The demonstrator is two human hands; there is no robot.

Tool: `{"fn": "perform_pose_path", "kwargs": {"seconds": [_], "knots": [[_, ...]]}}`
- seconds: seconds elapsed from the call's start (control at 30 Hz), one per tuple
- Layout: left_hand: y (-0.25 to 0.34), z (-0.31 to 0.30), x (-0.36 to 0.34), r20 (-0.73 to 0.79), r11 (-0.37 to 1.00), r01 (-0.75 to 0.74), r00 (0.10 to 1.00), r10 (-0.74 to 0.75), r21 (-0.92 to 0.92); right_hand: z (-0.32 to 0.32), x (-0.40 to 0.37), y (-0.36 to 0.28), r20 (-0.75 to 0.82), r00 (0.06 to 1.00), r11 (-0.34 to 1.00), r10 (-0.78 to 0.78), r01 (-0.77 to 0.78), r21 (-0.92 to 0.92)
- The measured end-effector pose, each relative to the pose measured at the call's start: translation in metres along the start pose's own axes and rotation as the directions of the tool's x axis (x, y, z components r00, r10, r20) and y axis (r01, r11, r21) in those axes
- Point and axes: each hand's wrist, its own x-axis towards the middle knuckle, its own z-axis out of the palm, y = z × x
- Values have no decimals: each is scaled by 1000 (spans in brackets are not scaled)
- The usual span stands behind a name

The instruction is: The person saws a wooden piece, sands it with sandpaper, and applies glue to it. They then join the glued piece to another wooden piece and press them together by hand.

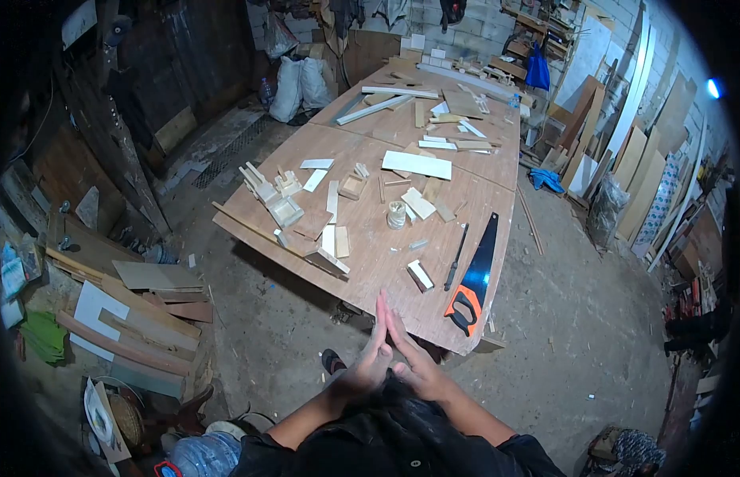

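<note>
Two hands meet palm to palm just off the near edge of the surface (pixel 370 262). The left hand (pixel 368 359) and right hand (pixel 415 367) are pressed flat together, fingers straight and pointing away, clamped on nothing. Nearest to them lies the hand saw (pixel 475 270), at the near right corner. Its orange-and-black handle faces the near edge and its blade runs away along the right edge. Just left of it lie a slim dark tool (pixel 456 258) and a small white block (pixel 421 274). Further in stand a pale roll (pixel 396 215) and, toward the left edge, small wooden boxes (pixel 284 208). As I judge it, the saw is best reached by its handle, with fingers kept off the toothed edge. No brand, label or writing can be read anywhere.
</note>
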Motion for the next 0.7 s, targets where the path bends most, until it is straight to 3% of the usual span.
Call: {"fn": "perform_pose_path", "kwargs": {"seconds": [0.1, 0.23, 0.3, 0.37, 0.43, 0.57, 0.63, 0.7], "knots": [[2, 9, -5, 61, 991, 88, 994, -95, 98, -6, 10, 0, -76, 996, 999, -47, 47, -7], [-1, 2, 0, 8, 986, -12, 1000, 10, 166, 0, 10, 2, -102, 994, 996, -29, 37, 85], [5, -7, 9, -13, 988, -15, 1000, 17, 153, 9, 3, 3, -16, 999, 995, 45, -44, 87], [11, -7, 11, -45, 991, -13, 999, 20, 137, 6, 5, 0, -20, 999, 996, 31, -30, 79], [15, -3, 5, 49, 972, -45, 998, 35, 232, -1, 7, 7, -59, 998, 999, 9, -6, 50], [15, 0, 5, 81, 978, -4, 997, -13, 209, 0, 14, 0, -118, 993, 996, -20, 30, 86], [24, -5, 12, -70, 999, -8, 997, 11, 48, 9, 9, -3, -29, 1000, 999, 3, -1, 49], [19, 4, 8, -96, 996, -27, 995, 35, 81, 6, 12, -4, -32, 999, 1000, 23, -22, 10]]}}
